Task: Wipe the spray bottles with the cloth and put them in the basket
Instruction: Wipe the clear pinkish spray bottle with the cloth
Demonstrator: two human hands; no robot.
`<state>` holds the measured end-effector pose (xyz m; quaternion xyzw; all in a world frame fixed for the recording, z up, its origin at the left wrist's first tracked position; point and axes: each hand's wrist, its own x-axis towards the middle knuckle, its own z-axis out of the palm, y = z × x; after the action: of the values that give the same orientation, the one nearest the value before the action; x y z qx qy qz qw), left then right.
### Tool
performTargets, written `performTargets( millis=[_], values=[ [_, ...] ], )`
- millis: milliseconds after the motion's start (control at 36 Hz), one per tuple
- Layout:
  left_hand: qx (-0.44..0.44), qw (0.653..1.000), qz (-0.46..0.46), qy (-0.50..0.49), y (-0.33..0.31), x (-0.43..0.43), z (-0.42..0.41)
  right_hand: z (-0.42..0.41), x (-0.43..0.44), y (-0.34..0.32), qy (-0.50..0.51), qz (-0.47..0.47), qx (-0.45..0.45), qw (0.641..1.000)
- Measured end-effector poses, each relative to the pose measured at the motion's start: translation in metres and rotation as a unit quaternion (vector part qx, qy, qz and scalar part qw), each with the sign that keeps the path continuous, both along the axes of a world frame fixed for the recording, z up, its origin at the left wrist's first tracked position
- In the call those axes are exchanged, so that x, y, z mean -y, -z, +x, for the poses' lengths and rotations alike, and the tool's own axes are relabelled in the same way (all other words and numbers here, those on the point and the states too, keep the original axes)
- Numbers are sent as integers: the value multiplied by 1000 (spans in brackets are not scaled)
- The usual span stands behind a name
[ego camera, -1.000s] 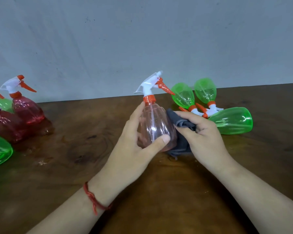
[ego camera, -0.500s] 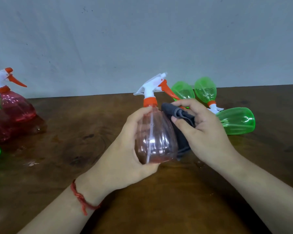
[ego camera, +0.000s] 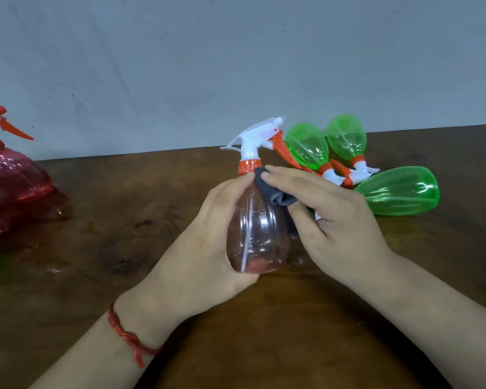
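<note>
Cloth (ego camera: 277, 194) now higher, at bottle (ego camera: 254, 234) neck

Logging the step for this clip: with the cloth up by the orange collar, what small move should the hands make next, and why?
Probably draw the cloth down the pink bottle toward its base. The right hand presses it against the shoulder just under the orange collar, the left hand grips the body, and the lower half shows no cloth on it.

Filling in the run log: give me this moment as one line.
phase: wipe | left hand: grips pink spray bottle | right hand: holds grey cloth against bottle's shoulder | basket: not in view
</note>
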<state>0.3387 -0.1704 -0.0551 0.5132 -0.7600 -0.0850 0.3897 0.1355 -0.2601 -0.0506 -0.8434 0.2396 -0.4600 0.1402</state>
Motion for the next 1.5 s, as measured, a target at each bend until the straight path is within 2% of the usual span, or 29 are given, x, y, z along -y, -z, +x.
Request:
performTargets(
  millis=[83, 194, 444, 611, 750, 944, 1167, 1278, 1389, 1500],
  values=[
    [27, 999, -16, -15, 1, 0, 1, -1, -3, 1, 17, -36, -26, 999],
    [16, 999, -33, -32, 1, -2, -5, -2, -7, -5, 27, -68, -45, 996],
    [-141, 986, -2, -88, 1, -4, 3, -5, -13, 1, -13, -111, -76, 991],
    [-187, 975, 10, -122, 0, 0, 5, -6, -12, 2, -35, -116, -114, 986],
    [-203, 972, 21, -117, 1, -1, 1, -7, -12, 5, -25, -107, -101, 989],
    [-78, 995, 3, -68, 6, 0, -1, -4, -12, 6, 14, -49, -75, 996],
    [13, 1000, 7, -14, 12, 2, -1, -2, -5, 10, 6, 78, 0, 997],
    [44, 999, 7, -28, 11, 2, -3, -2, -3, 8, -12, 114, 32, 993],
    [30, 998, -13, -54, 11, 2, -9, -2, -5, 10, -15, 88, 47, 995],
    [-74, 990, 8, -123, 12, 5, -4, -2, -9, 14, -34, 66, 14, 997]
  ],
)
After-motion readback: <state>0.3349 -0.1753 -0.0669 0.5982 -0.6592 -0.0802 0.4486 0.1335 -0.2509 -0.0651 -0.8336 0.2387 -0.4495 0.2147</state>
